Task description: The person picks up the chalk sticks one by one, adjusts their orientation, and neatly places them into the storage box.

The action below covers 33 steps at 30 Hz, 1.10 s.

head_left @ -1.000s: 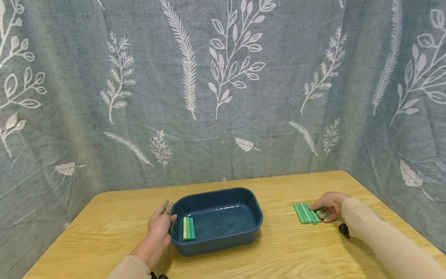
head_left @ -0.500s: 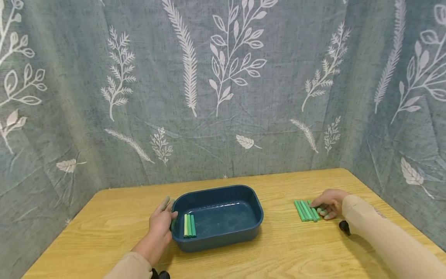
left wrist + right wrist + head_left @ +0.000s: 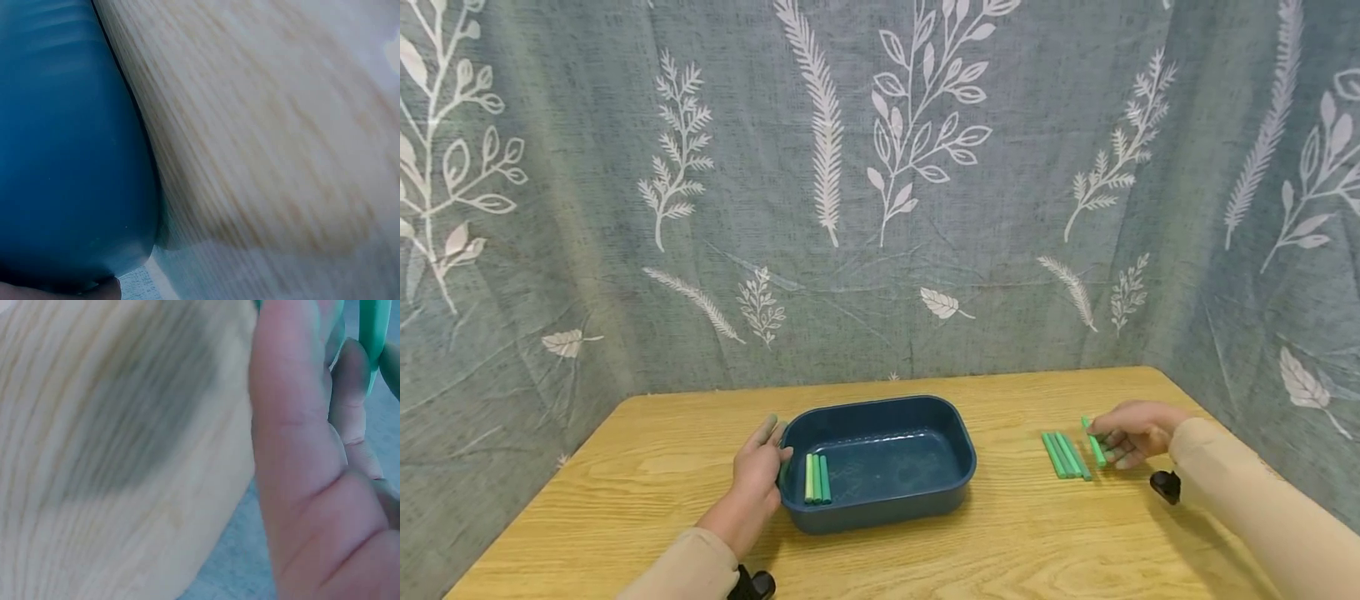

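My right hand pinches a green chalk stick between thumb and fingers, just right of a short row of green chalk sticks on the table. In the right wrist view part of the held green stick shows at the top right, beside the fingers. On the left, my left hand holds the left end of a dark blue tub, its thumb at the rim and its fingers along the outer wall. Three chalk sticks, one of them yellow-green, lie side by side at the tub's left end.
Both hands work over a wooden table. A grey-blue curtain with white leaf prints hangs behind it and along both sides. The tub's outer wall fills the left of the left wrist view.
One green stick has come away from the row, drawn right by my right hand. My left hand stays at the tub. The head view has shifted slightly.
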{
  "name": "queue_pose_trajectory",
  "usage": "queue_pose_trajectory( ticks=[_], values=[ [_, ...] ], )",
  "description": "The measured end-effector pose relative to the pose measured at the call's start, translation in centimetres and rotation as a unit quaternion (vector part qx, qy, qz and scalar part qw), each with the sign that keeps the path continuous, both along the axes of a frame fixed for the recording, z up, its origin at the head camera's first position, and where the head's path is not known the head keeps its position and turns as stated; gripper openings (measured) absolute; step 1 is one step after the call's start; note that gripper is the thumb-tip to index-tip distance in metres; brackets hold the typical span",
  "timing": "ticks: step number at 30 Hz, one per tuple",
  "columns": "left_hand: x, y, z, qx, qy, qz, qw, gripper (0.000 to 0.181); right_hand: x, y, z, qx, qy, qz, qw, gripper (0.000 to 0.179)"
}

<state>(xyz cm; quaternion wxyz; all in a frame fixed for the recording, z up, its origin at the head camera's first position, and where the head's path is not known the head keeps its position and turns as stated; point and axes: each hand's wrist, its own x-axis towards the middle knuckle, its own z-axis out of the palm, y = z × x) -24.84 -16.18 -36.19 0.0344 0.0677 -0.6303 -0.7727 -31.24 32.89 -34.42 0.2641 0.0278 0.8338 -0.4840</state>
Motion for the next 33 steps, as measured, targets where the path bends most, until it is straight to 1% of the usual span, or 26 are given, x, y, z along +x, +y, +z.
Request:
queue_pose_trajectory(
  ticks=[2, 4, 5, 8, 11, 13, 15, 18, 25, 29, 33],
  values=[
    [0.0, 0.0, -0.1, -0.002, 0.001, 0.000, 1.0000, 0.071, 0.1, 0.1, 0.4, -0.006, 0.006, 0.011, 0.9999, 0.057],
    [0.1, 0.0, -0.1, -0.002, 0.002, 0.000, 1.0000, 0.071, 0.2, 0.1, 0.8, -0.013, 0.010, 0.017, 0.9997, 0.065],
    [0.1, 0.0, -0.1, -0.003, 0.002, 0.000, 1.0000, 0.070, 0.2, 0.1, 1.0, -0.016, 0.011, 0.022, 0.9996, 0.066],
    [0.0, 0.0, -0.1, -0.003, 0.001, -0.001, 1.0000, 0.070, 0.3, -0.2, 1.3, -0.036, 0.010, 0.020, 0.9991, 0.054],
    [0.0, 0.0, -0.1, -0.003, -0.002, -0.001, 1.0000, 0.070, 0.3, -0.8, 1.6, -0.059, 0.002, 0.030, 0.9978, 0.026],
    [0.0, 0.0, 0.0, -0.003, -0.005, -0.001, 1.0000, 0.070, 0.3, -1.2, 1.8, -0.072, -0.004, 0.029, 0.9970, 0.017],
    [0.0, 0.0, 0.0, -0.001, -0.006, -0.001, 1.0000, 0.070, 0.3, -1.7, 2.1, -0.078, -0.005, 0.034, 0.9963, 0.014],
    [0.0, 0.0, 0.1, 0.000, -0.006, -0.001, 1.0000, 0.070, 0.3, -2.2, 2.6, -0.089, -0.003, 0.030, 0.9956, 0.017],
    [0.0, -0.1, 0.1, -0.004, 0.001, -0.005, 1.0000, 0.070, 0.1, -3.5, 3.7, -0.123, -0.011, 0.043, 0.9915, 0.014],
    [0.0, -0.1, 0.1, -0.002, 0.000, -0.006, 1.0000, 0.070, -0.1, -4.5, 4.2, -0.128, -0.014, 0.040, 0.9909, 0.016],
    [-0.1, -0.1, 0.1, -0.002, -0.004, -0.002, 1.0000, 0.070, -0.2, -5.5, 4.6, -0.129, -0.016, 0.032, 0.9909, 0.015]
  ],
)
